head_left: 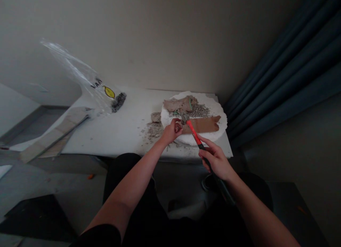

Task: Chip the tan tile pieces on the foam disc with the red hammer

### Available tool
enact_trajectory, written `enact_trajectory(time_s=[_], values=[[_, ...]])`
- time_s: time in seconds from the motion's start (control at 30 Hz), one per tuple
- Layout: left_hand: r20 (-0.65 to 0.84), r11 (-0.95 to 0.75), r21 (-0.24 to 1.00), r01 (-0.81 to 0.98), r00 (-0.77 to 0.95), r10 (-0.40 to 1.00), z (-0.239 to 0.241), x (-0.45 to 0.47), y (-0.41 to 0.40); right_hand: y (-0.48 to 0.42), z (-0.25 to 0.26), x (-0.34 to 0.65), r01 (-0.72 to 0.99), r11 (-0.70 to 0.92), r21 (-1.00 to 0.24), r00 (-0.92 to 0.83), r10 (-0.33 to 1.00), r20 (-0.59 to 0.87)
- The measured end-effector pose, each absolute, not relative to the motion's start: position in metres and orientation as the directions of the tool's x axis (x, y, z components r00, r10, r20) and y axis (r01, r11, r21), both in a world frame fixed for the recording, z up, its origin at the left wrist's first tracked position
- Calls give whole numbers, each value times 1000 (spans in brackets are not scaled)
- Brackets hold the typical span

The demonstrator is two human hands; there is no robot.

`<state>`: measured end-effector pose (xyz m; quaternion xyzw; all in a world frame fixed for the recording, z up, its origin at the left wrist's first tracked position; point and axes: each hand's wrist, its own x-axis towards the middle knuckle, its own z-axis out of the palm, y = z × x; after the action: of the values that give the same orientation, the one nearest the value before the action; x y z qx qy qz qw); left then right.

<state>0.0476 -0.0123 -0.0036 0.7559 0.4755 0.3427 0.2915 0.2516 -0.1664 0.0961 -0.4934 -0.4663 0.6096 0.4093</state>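
We note R hand (217, 161) closed round the hammer (192, 130) handle, its head on the foam disc (220, 129) by rubble (198, 110). L hand (170, 132) sits pinched beside the hammer head; contents, if any, cannot be told.

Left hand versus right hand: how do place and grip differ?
The left hand sits at the edge of the white foam disc, pinched shut beside the head of the hammer; the right hand hangs short of the table. Left's grip is a pinch; right's wraps the handle. Both are bare.
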Motion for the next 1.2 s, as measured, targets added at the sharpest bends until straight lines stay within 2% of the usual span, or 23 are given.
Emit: enact_trajectory(time_s=[0.3,0.4,0.57,0.7,0.8,0.9,1.07,1.2], values=[[239,-388,742,546,325,915,-6,48,-12,-168,94,250,-7,-202,-979,-178,964,-198],[254,-381,770,512,301,919,-7,48,-11,-168,94,250,4,-219,-976,-187,958,-215],[247,-364,812,456,295,923,-9,48,-10,-168,99,249,-7,-169,-986,-152,974,-166],[237,-358,805,473,297,925,-11,49,-10,-168,94,248,26,-225,-974,-176,958,-226],[252,-369,819,440,302,919,-13,47,-11,-167,91,248,28,-212,-977,-168,962,-214],[262,-359,837,414,273,926,-13,44,-10,-167,88,248,24,-188,-982,-156,970,-189],[261,-311,827,468,169,950,-10,36,-7,-166,81,245,68,-250,-966,-160,953,-258],[269,-321,809,492,175,947,-10,32,-7,-170,88,243,40,-167,-985,-119,978,-170]])
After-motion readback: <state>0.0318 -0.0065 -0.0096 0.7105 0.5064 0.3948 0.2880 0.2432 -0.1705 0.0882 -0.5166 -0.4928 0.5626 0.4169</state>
